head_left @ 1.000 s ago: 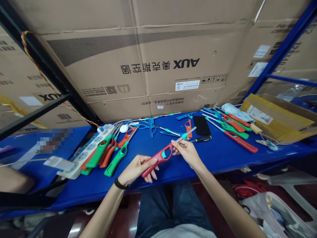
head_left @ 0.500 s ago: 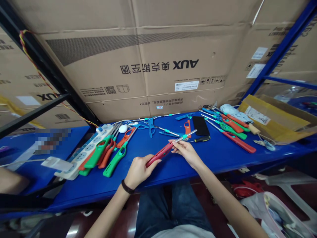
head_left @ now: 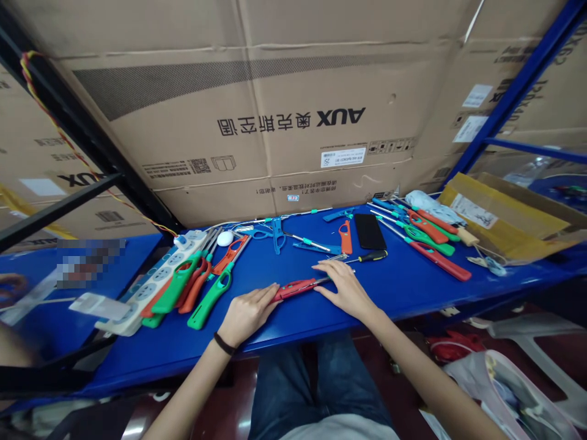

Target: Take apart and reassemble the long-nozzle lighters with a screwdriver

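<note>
A red long-necked gas lighter (head_left: 296, 289) lies low on the blue table, its metal neck pointing right. My left hand (head_left: 250, 315) is closed over its handle end, fingers pressed together. Around the neck end is my right hand (head_left: 346, 287), thumb and fingers apart; it partly hides the neck, and I cannot tell how firmly it touches. Just beyond this hand lie a screwdriver (head_left: 372, 256) with a black and yellow handle, a black phone (head_left: 369, 231) and an orange lighter shell half (head_left: 345, 237).
To the left, green lighters (head_left: 211, 299) and orange ones lean by a white power strip (head_left: 153, 278). Blue lighter parts (head_left: 277, 235) lie at the back. Several lighters, one red (head_left: 440, 261), rest right, before an open carton (head_left: 509, 214). Another person's hand (head_left: 11, 290) shows far left.
The red lighter has been lowered from a raised tilt to nearly flat on the table. My right hand has opened from its pinch and spread over the neck.
</note>
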Tool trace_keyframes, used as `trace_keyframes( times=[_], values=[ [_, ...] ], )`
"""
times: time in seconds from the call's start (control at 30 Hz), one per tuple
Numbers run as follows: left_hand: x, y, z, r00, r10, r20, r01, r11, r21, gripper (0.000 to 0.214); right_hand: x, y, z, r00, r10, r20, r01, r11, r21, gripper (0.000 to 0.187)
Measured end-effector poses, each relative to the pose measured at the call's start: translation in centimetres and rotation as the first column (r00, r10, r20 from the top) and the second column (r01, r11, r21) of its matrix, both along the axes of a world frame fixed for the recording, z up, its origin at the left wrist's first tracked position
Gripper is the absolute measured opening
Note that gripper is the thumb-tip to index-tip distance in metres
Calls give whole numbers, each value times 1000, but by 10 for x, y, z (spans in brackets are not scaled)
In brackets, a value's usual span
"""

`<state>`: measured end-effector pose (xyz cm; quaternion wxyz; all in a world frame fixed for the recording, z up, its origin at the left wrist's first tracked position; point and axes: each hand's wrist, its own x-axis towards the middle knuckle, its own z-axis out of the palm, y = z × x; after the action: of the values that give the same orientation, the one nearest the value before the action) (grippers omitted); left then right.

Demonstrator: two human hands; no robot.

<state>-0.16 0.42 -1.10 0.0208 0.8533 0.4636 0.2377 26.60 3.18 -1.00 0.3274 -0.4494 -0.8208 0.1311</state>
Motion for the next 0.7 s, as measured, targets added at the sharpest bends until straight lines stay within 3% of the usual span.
trace_keyframes(
  times=[0.17, 0.33, 0.57, 0.7],
  values=[
    [-6, 3, 3, 989, -60, -137, 65, 997, 36, 38, -1, 3, -12, 989, 145, 27, -143, 988, -54, 21],
    [-9, 5, 8, 966, -172, -195, 159, 984, -77, 43, 2, 2, -14, 990, 133, 36, -133, 991, 3, 22],
    [12, 8, 4, 988, -155, -15, 154, 987, -48, 29, 4, -3, -10, 991, 79, 109, -79, 997, -5, 24],
    [26, 10, 4, 984, -137, 114, 149, 983, -108, 24, 3, -5, -8, 990, 89, 109, -86, 996, -25, 17]
  ],
)
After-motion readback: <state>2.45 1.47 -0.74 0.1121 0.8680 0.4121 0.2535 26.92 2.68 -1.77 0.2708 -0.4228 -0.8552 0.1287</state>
